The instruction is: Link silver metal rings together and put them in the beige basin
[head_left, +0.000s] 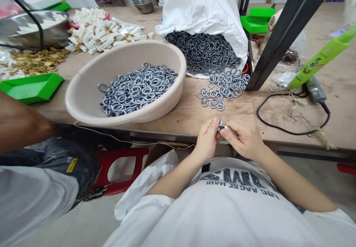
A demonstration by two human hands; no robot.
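Observation:
Close to the table's front edge, my left hand (207,138) is closed, pinching a grey metal ring (220,122) between thumb and fingers. My right hand (244,137) meets it there, also closed, with a small dark piece with a whitish end (221,127) at its fingertips, against the ring. Its exact kind is too small to make out. Just beyond my hands lies a loose pile of grey rings (219,87). A white sack (204,7) lies behind with its mouth open, full of more rings. To the left, a beige basin (83,87) holds many rings too.
A dark metal post (289,32) rises right of the sack. Further right are a lime-green tube (322,56) and a black cable (278,130). White pieces (102,33) and a green tray (33,87) lie left. Another person's arm (22,122) reaches in beside a red stool (122,165).

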